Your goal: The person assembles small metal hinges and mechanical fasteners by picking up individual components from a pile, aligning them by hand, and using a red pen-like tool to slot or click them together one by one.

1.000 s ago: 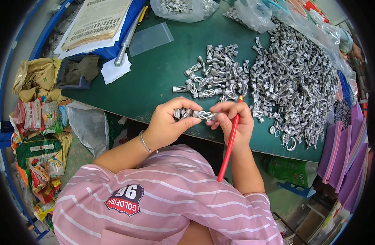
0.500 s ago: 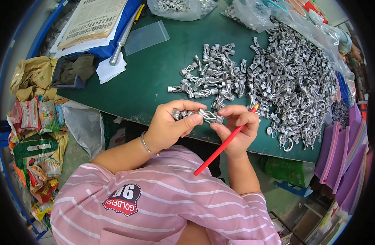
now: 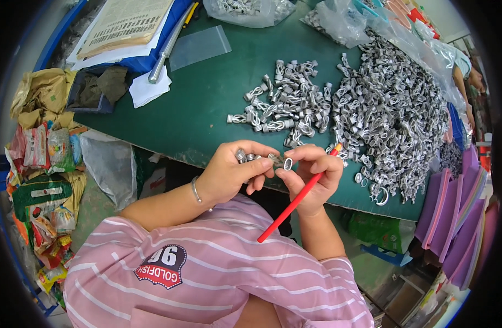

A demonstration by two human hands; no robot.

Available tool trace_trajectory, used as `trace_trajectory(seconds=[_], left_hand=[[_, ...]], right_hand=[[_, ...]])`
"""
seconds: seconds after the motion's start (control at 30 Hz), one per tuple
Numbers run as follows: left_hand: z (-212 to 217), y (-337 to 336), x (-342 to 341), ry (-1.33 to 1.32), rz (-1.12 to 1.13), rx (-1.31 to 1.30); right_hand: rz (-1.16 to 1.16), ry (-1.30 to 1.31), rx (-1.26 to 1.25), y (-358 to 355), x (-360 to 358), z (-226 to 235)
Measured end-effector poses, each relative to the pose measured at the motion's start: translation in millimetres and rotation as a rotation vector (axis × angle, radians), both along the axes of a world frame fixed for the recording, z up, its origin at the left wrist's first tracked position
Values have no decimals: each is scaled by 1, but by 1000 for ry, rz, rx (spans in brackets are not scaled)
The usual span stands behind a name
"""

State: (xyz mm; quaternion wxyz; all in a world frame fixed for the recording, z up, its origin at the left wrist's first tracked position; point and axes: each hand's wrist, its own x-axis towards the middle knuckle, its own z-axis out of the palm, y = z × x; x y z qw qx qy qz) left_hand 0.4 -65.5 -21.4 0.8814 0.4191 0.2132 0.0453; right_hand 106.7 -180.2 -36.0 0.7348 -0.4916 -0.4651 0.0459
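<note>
Several small ridged silver metal fittings with twisted loops (image 3: 241,156) sit in my left hand (image 3: 223,170), its fingers curled round them. Between the two hands, one more metal fitting (image 3: 287,163) is pinched by the thumb and fingertips of my right hand (image 3: 320,177), with its oval opening showing. A red pencil (image 3: 290,210) also rests in my right hand, slanting across the fingers with its pale tip up and right. Both hands are just over the table's near edge. Beyond them lies a small heap of the same fittings (image 3: 294,98).
A much larger heap of fittings (image 3: 396,115) covers the right of the green table (image 3: 190,117). At the back are clear plastic bags (image 3: 250,12). Papers (image 3: 122,27), a metal rod tool (image 3: 166,52) and a dark box (image 3: 92,101) stand left. Purple folders (image 3: 450,218) are at right.
The fitting between my hands has turned, so its oval opening now shows. Both hands have dipped slightly toward me, and the right fingers have shifted on the fitting. The pencil stays in the right hand.
</note>
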Motion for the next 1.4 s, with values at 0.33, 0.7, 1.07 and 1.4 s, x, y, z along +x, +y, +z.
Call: trace_trajectory(seconds=[0.33, 0.7, 1.07, 1.4], left_hand=[[-6, 8, -4, 0, 45, 285], [-9, 6, -3, -84, 1, 304], [-7, 9, 2, -45, -115, 409], [-6, 1, 5, -68, -38, 433]], right_hand=[[-102, 385, -399, -32, 66, 61], [-885, 502, 56, -123, 305, 176], [-165, 207, -398, -76, 115, 88], [-306, -673, -762, -30, 47, 19]])
